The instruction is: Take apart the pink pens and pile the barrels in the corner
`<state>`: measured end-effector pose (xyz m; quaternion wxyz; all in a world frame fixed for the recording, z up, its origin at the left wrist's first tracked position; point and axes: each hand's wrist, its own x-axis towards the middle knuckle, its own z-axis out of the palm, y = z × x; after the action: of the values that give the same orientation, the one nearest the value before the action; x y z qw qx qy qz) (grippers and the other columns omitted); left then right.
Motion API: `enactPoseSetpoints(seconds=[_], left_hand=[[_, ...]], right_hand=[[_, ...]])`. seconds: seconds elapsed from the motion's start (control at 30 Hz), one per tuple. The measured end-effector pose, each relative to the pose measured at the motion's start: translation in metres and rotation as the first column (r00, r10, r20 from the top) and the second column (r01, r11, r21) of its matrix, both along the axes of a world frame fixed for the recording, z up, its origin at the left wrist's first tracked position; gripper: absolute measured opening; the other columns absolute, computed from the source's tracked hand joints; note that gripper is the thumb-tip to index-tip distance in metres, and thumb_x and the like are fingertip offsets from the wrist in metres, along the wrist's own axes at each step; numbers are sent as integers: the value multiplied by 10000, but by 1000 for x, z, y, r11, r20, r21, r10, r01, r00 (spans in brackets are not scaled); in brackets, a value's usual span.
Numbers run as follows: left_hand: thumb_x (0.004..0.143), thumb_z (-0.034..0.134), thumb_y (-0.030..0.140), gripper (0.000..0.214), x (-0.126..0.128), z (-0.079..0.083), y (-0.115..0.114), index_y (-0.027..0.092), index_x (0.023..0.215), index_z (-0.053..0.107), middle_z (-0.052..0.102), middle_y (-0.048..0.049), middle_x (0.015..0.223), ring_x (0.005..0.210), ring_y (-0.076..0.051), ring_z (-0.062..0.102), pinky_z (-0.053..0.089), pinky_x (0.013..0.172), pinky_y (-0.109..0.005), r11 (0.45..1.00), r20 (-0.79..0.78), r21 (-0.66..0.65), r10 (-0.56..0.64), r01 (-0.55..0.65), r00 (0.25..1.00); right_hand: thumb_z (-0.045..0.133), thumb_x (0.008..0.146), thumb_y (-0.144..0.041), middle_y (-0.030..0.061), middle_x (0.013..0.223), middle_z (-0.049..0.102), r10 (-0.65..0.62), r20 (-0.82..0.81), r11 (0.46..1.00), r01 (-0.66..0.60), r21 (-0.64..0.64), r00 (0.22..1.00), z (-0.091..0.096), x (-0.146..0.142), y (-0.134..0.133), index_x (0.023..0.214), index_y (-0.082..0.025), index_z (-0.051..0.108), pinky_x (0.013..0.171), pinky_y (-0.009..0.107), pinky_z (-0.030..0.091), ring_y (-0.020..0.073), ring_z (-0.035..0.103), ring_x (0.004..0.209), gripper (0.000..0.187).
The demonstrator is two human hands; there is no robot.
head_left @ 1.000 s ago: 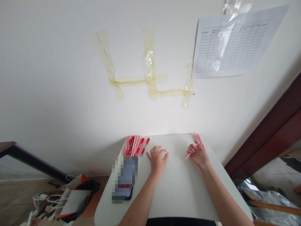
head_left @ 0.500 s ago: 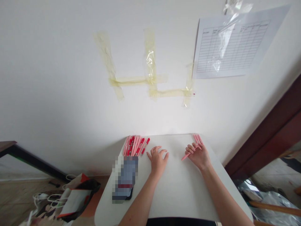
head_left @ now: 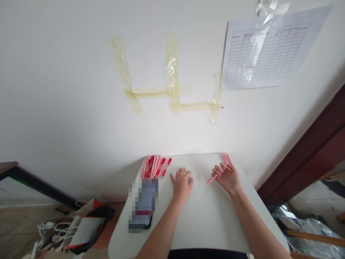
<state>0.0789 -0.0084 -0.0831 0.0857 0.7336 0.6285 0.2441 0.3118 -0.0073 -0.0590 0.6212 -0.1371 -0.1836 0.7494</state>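
My right hand (head_left: 226,178) is turned partly palm up, its fingers closed around a pink pen (head_left: 212,179) whose tip points down to the left. Just beyond that hand, several pink pens (head_left: 225,158) lie side by side at the table's far right corner. My left hand (head_left: 182,183) rests palm down on the white table (head_left: 205,223), fingers spread, holding nothing. To its left is a row of pink and red pens (head_left: 153,167) at the far left corner. One red and pink pen (head_left: 166,168) lies slightly apart at that row's right end.
A phone-like object (head_left: 144,205), mostly pixelated, lies on the table's left side. The white wall behind carries yellowed tape (head_left: 172,68) and a printed table sheet (head_left: 265,54). Bags (head_left: 90,226) and cables are on the floor at left; a dark red frame (head_left: 304,151) stands at right.
My left hand has shifted very slightly and its fingers have straightened and flattened toward the table. My right hand keeps the pink pen in nearly the same place.
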Motion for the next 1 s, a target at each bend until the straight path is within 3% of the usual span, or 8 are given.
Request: enactPoseSetpoints(seconds=[0.27,0.7,0.8,0.9,1.0], left_hand=[[912,577,294,321,-1,-1,1,308,1224,649,557,-62,1471,1426,-291,412,128,1200,-718,1000,-16,10,-3,3,1000],[916,561,294,336,0,2,-1,304,1241,643,538,-69,1485,1433,-285,391,111,1210,-704,1000,-18,-27,-5,4,1000],[919,554,303,335,0,2,-1,305,1243,641,538,-69,1485,1433,-283,389,112,1212,-699,1000,-24,-24,-2,2,1000],[919,554,310,335,0,2,-1,310,1243,639,540,-67,1481,1430,-283,395,121,1212,-698,1000,-37,-21,-1,0,999],[918,556,311,335,0,2,0,311,1242,640,541,-68,1479,1428,-283,396,120,1212,-697,1000,-41,-24,-1,0,999]], right_hand=[[608,842,-460,-46,674,330,0,19,1000,0,1,1000,-5,0,4,711,-239,390,596,305,415,133,372,608,337],[597,847,-465,-37,699,410,0,18,1000,0,-24,1000,-4,0,4,768,-235,474,633,319,454,132,434,628,273],[626,802,-382,-33,718,469,-55,89,997,59,-47,995,-9,0,8,913,-234,571,639,327,477,136,475,641,193],[661,699,-188,-32,766,546,-119,221,989,135,-61,968,-16,1,13,1068,-238,602,648,316,504,128,524,666,377],[684,617,-62,-16,857,620,-198,357,970,234,-60,913,-22,2,17,1085,-246,612,683,329,553,131,575,721,508]])
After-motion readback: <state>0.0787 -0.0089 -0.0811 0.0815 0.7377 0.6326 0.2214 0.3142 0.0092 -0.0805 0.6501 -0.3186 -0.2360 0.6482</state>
